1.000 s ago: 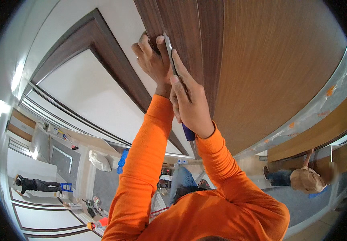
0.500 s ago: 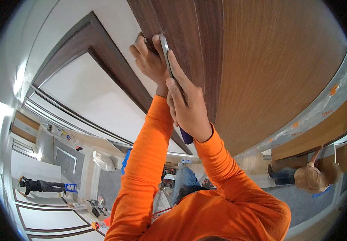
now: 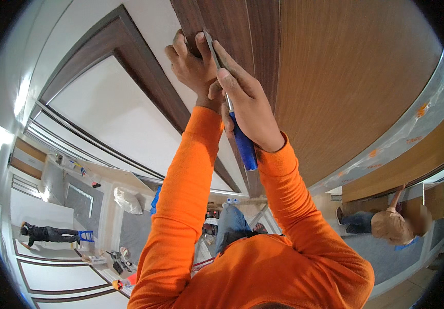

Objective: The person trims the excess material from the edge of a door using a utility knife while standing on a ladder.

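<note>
My right hand [image 3: 255,105] is closed around a chisel [image 3: 243,141] with a blue handle and a narrow metal blade. Its index finger lies along the blade, which points away from me with the tip against the dark brown wood trim [image 3: 229,23]. Just left of the blade, my left hand [image 3: 190,67] is closed on the trim's left edge. One of its digits rests beside the chisel tip. Where the blade meets the wood is too small to make out.
Lighter brown wood panelling [image 3: 345,77] curves away on the right, with clear plastic film [image 3: 386,149] along its edge. A white panel [image 3: 114,108] framed in dark wood stands left. One person [image 3: 394,224] works at lower right, another [image 3: 52,234] beside a blue step stool [image 3: 86,236].
The chisel has turned in my right hand, so more of its blue handle shows and the blade appears edge-on. Both hands have shifted slightly farther up; the left keeps its hold.
</note>
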Demonstrator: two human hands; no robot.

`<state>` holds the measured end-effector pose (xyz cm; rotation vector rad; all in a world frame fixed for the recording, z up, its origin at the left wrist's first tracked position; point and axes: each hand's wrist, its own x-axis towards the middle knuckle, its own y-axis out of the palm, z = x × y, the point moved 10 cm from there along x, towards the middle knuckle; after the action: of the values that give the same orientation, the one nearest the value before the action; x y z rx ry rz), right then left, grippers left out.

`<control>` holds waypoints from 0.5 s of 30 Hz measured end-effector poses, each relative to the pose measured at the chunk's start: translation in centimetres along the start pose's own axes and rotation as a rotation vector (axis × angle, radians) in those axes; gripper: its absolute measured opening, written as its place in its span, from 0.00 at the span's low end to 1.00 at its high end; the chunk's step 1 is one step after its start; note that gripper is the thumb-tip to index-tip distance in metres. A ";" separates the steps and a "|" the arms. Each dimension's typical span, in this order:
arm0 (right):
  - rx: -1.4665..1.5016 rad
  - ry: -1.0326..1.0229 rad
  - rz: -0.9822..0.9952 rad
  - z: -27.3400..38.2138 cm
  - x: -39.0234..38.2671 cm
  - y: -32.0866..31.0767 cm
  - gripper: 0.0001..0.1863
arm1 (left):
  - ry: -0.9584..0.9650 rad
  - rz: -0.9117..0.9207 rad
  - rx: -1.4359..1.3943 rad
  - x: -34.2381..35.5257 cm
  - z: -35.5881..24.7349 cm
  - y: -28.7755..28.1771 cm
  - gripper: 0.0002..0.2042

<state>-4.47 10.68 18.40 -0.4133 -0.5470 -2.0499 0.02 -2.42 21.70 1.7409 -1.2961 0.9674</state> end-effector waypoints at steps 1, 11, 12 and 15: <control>-0.013 -0.008 0.003 0.0 0.0 0.3 0.27 | -0.008 0.002 0.020 0.0 0.1 0.0 0.20; -0.001 -0.106 -0.049 2.0 0.5 2.7 0.28 | 0.122 -0.101 -0.139 0.0 -0.2 -0.7 0.19; 0.019 -0.105 -0.077 1.8 0.3 2.5 0.28 | 0.170 -0.106 -0.147 -0.1 0.0 -0.1 0.20; 0.206 0.004 -0.054 2.1 0.2 2.9 0.30 | 0.321 -0.061 -0.115 -1.1 -1.0 -0.4 0.19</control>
<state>-1.89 10.31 20.88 -0.2750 -0.7659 -2.0206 0.08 -0.98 21.10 1.4592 -1.0643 1.0656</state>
